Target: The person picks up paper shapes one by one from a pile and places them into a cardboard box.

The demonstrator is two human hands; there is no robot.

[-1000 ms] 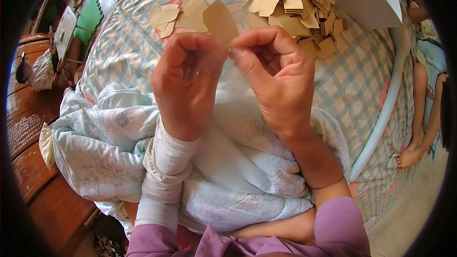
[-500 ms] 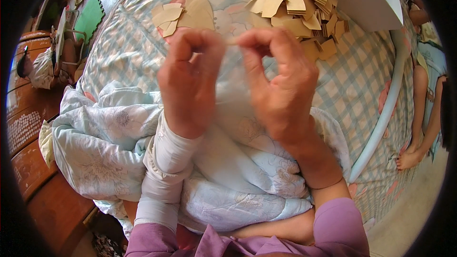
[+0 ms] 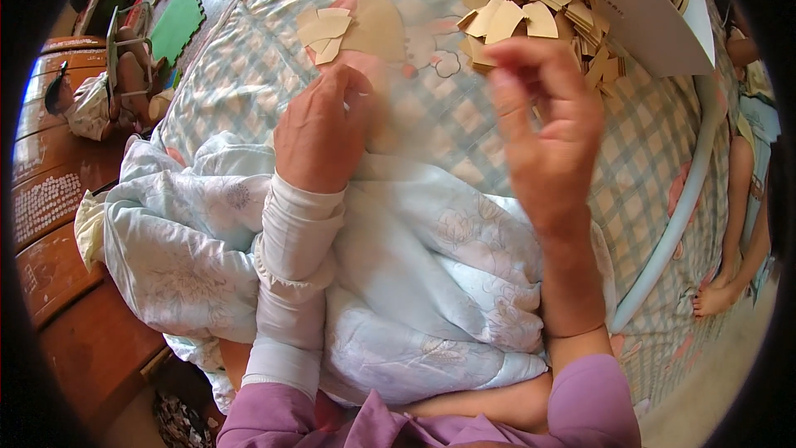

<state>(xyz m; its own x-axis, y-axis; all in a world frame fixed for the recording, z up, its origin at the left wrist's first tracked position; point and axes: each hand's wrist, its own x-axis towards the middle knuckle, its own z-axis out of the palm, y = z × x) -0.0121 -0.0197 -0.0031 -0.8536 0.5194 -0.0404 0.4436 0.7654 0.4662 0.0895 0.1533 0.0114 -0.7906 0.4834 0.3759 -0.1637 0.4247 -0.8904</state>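
My left hand, its forearm in a white sleeve cover, is raised over the cloth across my lap. Its thumb and fingers are closed together; a faint blur beside the fingertips hides what they hold, if anything. To the right, my right hand is held up with fingers curved and blurred, thumb and forefinger slightly apart and no object visible between them. It overlaps the near edge of a heap of tan card pieces. Beyond my left hand lies a smaller group of tan pieces, beside a larger tan patch.
A pale floral quilt covers my lap on a checked bedspread. A white box with more pieces stands far right, near a pale blue curved tube. People's limbs show at both sides; a green mat lies far left.
My hands, whose fingertips were together in the middle, have parted. The right moved rightward toward the heap; the left dropped slightly nearer. The whole view shifted a little.
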